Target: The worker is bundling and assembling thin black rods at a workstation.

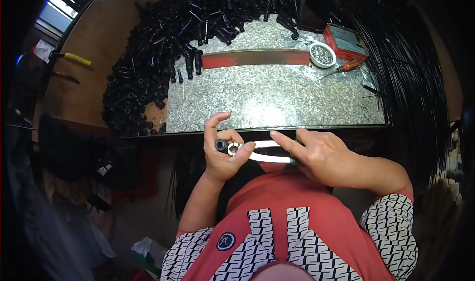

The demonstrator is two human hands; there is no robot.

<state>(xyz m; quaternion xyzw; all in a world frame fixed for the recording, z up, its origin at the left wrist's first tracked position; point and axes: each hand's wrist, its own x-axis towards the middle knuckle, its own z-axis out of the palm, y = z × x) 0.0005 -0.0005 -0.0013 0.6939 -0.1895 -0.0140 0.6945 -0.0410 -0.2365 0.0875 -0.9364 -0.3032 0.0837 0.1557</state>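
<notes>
1 pair of pliers point(271, 158) is being held between the 2 hands, in front of the table point(277, 98), its head pointing to the person's left, its long axis running nearly level across the view and its 2 white handles spreading apart rightward. The right hand point(321, 152) is curling around the handle ends, its index finger stretching out straight. The left hand point(217, 162) is bending partway around 1 black part point(220, 145), whose round end is facing the camera (the fingers are hiding its length), while the thumb is lying against the pliers' head. On the table, 1 white bowl point(324, 66), 1 red box point(347, 38), 1 orange-handled screwdriver point(350, 66) and 1 long strip point(257, 58) are resting.
</notes>
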